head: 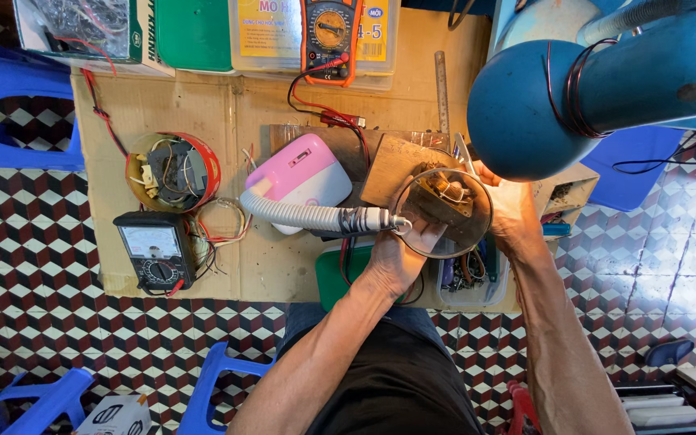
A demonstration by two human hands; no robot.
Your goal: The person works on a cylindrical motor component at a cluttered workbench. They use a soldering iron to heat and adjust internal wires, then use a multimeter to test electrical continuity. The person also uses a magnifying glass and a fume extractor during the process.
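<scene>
Both hands are up at the work now, under the round magnifying lens point(443, 211) near the right edge of the cardboard-covered surface point(203, 105). Left hand point(392, 262) is curled around the near side of a small metal part point(443, 197), fingers wrapped under it; right hand point(513, 216) comes in from the right, lit hard by the blue lamp point(557, 101), and whether it pinches the part or only steadies it cannot be told, since the lens rim and the glare hide the fingertips.

Judging by the pose, this is close inspection or fine work, and it goes best with the part kept dead centre in the lens, wrists braced on the surface, and the lamp head left out of the line of sight.

That part looks brownish and boxy, a small block with wires or windings on top, enlarged and a little warped by the glass. It sits over a wooden board point(388, 161).

Moving outward: a grey ribbed hose point(308, 215) runs left from the lens to a pink and white unit point(300, 173). Further left lie a red round housing point(172, 171) full of wiring and a black analogue meter point(155, 251) at the near left corner. An orange multimeter point(330, 36) rests at the far edge, its red lead trailing toward the board. A clear tray of small bits point(473, 282) sits at the near edge, just under the lens.
</scene>
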